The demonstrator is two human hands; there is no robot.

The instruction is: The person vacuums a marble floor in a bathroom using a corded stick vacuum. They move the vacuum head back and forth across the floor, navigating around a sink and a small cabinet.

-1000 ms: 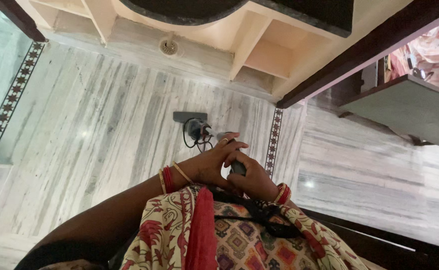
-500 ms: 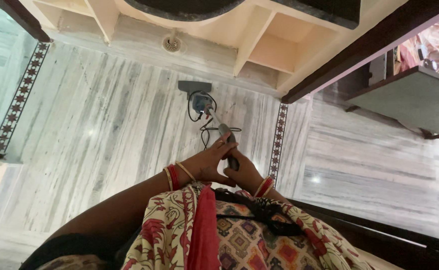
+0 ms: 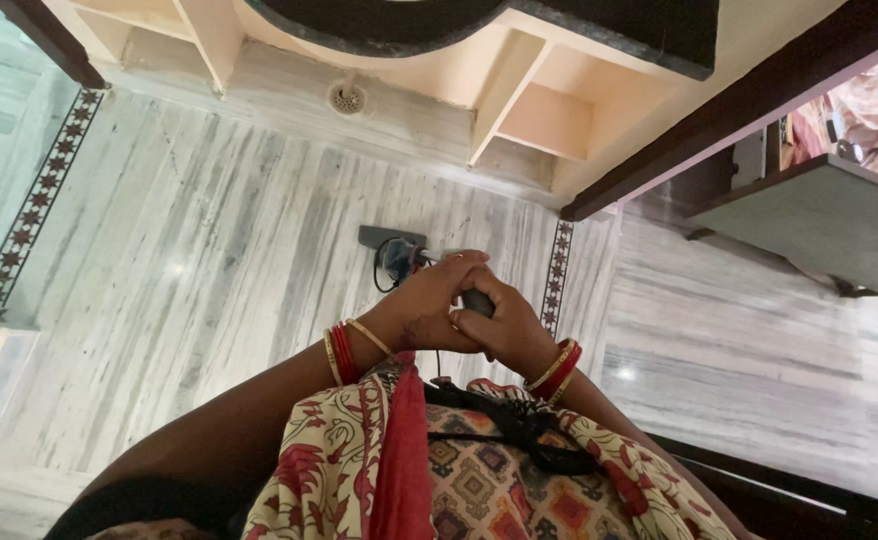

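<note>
Both hands were closed around the grey handle of a floor-cleaning tool, the left hand above and overlapping the right hand. The tool's flat grey head, with a looped black cord at its neck, rested on the striped marble floor, short of the round floor drain.

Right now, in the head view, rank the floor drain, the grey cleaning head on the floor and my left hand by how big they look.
1. left hand, though nearness to the camera inflates it
2. grey cleaning head
3. floor drain
</note>
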